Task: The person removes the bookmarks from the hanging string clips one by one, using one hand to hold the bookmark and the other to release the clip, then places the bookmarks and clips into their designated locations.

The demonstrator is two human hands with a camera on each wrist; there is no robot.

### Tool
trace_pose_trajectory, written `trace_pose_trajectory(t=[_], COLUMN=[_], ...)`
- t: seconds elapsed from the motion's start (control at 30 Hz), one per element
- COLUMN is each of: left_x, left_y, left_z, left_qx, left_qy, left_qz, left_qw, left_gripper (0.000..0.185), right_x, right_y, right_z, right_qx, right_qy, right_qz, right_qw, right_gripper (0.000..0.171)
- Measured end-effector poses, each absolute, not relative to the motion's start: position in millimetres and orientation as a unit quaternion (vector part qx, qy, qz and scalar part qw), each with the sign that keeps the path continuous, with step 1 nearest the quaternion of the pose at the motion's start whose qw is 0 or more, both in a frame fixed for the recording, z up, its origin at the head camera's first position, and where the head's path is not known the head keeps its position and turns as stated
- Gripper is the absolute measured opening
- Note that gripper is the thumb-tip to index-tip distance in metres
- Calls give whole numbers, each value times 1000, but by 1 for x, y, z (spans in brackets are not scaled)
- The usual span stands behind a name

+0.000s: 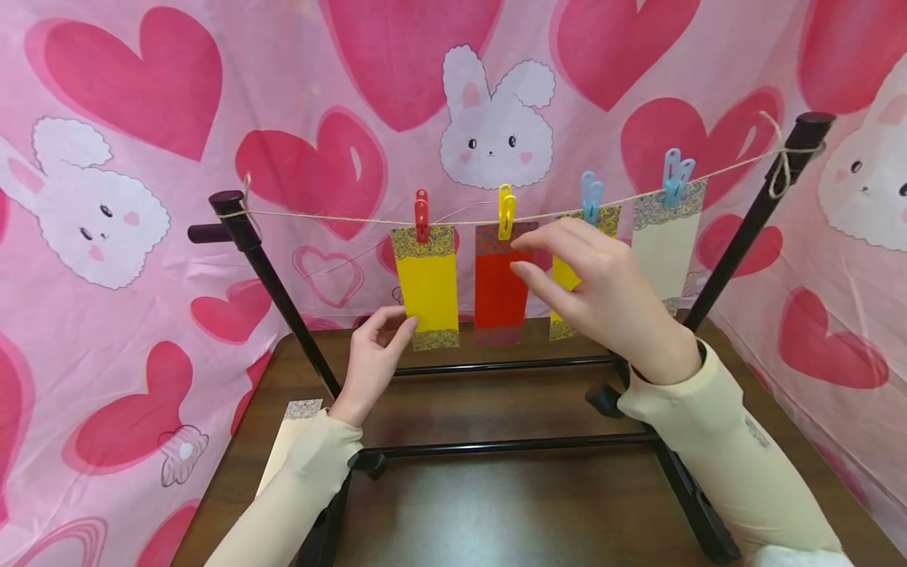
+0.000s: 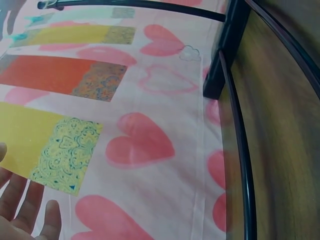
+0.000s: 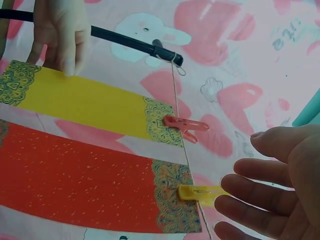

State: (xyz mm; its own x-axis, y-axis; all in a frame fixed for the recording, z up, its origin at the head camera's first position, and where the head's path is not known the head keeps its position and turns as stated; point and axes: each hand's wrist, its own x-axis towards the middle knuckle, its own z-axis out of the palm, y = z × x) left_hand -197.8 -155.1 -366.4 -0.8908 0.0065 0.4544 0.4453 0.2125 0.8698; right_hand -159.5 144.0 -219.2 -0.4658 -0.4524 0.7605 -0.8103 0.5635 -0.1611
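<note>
A yellow paper strip (image 1: 431, 295) with patterned ends hangs from a string, clipped by a red clothespin (image 1: 422, 216). My left hand (image 1: 375, 354) pinches its left edge low down, thumb in front and fingers behind. Beside it hangs a red paper strip (image 1: 499, 291) under a yellow clothespin (image 1: 506, 213). In front of and to the right of the red strip is my right hand (image 1: 602, 283), thumb and fingers apart with nothing between them. It partly hides a second yellow strip (image 1: 564, 276). In the right wrist view, the right hand (image 3: 275, 185) is near the yellow clothespin (image 3: 200, 192).
Blue clothespins (image 1: 591, 197) hold the second yellow strip and a cream strip (image 1: 666, 244) farther right. The string runs between two posts of a black stand (image 1: 279, 291) on a brown table (image 1: 496, 504). Another cream strip (image 1: 286, 441) lies at left, partly under the left sleeve.
</note>
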Motion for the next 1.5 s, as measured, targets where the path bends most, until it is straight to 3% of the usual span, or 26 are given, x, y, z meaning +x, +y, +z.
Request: trace_pose_trajectory(t=[0.43, 0.73, 1.07, 1.5], left_x=[-199, -200, -200, -200], left_y=[-151, -147, -145, -144], left_z=[-359, -356, -355, -355], left_qx=[-165, -163, -161, -158], left_qy=[-734, -729, -728, -727], left_qz=[-628, -632, -633, -631], left_qw=[199, 205, 210, 219], left_gripper=[22, 22, 21, 20], right_x=[-160, -169, -186, -200], right_y=[121, 102, 80, 58], right_z=[-197, -186, -183, -171], right_qx=[415, 438, 406, 353], right_qy=[-797, -775, -788, -850], right_qz=[263, 237, 190, 103], right_qw=[351, 390, 422, 378], right_gripper=[26, 24, 25, 35])
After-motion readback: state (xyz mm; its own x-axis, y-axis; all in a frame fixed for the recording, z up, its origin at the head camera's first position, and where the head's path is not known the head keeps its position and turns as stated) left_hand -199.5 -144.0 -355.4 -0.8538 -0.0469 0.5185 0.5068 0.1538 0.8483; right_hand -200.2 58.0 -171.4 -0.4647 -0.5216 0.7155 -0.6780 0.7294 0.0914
